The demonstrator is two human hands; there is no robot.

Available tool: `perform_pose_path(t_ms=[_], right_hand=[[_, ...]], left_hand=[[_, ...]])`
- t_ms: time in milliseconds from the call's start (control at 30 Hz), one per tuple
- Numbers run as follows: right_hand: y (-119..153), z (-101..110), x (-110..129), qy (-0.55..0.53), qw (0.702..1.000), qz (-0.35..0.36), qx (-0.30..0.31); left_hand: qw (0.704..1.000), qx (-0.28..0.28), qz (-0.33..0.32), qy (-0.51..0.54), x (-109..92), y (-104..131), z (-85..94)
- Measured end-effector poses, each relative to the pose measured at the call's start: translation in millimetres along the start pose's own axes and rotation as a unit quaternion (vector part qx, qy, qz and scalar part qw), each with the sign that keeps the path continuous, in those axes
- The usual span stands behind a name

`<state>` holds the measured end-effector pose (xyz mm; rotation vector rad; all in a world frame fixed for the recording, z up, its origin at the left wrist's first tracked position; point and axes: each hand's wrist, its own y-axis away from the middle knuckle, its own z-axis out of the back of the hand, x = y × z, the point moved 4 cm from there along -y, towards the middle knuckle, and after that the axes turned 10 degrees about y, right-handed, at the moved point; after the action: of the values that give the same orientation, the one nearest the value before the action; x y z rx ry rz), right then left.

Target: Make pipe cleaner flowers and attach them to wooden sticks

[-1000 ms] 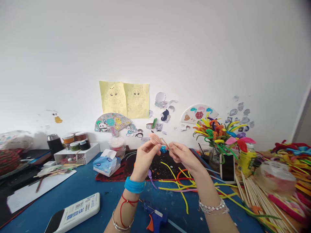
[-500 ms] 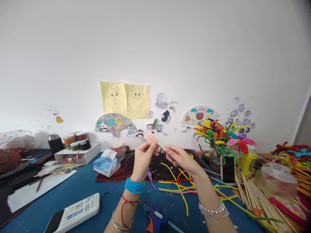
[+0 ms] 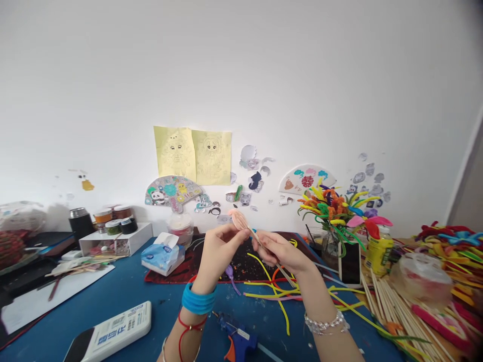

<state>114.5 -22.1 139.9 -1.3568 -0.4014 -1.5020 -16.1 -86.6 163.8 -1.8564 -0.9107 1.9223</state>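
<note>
A pale pink fuzzy flower piece (image 3: 238, 220) sits at the top of a thin wooden stick (image 3: 286, 274). My left hand (image 3: 223, 245) pinches the base of the pink piece between thumb and fingers. Just to the right, my right hand (image 3: 279, 250) has its fingers closed round the stick, which slants down and to the right out of the grip. Below the hands lie yellow pipe cleaners (image 3: 281, 306), a purple piece (image 3: 231, 275) and a blue glue gun (image 3: 239, 334) with an orange trigger.
At the left are a white power bank (image 3: 113, 332), a tissue pack (image 3: 163, 256) and a box (image 3: 132, 241) with jars on top. To the right stand a vase of colourful pipe-cleaner flowers (image 3: 332, 211), a phone (image 3: 350, 264), a yellow bottle (image 3: 379, 251) and wooden sticks (image 3: 400, 311).
The pink piece has turned more upright, and more of the stick shows below my right hand. Both wrists have shifted slightly, and the whole view has moved a little.
</note>
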Motion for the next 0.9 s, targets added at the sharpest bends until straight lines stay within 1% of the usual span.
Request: perform_pose_path(t_ms=[67, 133, 267, 400, 467, 567, 633, 733, 900], right_hand=[[-1, -2, -1, -0.006, 1.0, 0.001, 0.0], [-3, -4, -1, -0.02, 1.0, 0.006, 0.0], [-5, -9, 0, -0.061, 0.998, 0.011, 0.01], [-2, -13, 1, -0.11, 0.993, -0.001, 0.039], [0, -14, 2, -0.121, 0.991, -0.005, 0.055], [5, -17, 3, -0.121, 0.989, -0.01, 0.085], [7, -19, 4, -0.12, 0.987, -0.015, 0.106], [7, -21, 4, -0.126, 0.985, -0.02, 0.12], [3, -20, 0, -0.119, 0.986, -0.022, 0.112]], left_hand=[[1.0, -0.003, -0.011, 0.021, 1, -2, 0.7], [0.998, 0.008, -0.019, 0.055, 0, -3, 0.6], [0.994, 0.076, 0.002, 0.083, -4, -3, -1.3], [0.99, 0.119, 0.004, 0.073, -17, 3, -0.9], [0.985, 0.148, 0.015, 0.085, -22, 6, -1.3], [0.972, 0.199, 0.043, 0.119, -23, 11, -1.3], [0.964, 0.219, 0.049, 0.139, -21, 12, -0.1], [0.956, 0.233, 0.053, 0.168, -14, 11, 1.0], [0.955, 0.218, 0.041, 0.199, -2, 7, 2.8]])
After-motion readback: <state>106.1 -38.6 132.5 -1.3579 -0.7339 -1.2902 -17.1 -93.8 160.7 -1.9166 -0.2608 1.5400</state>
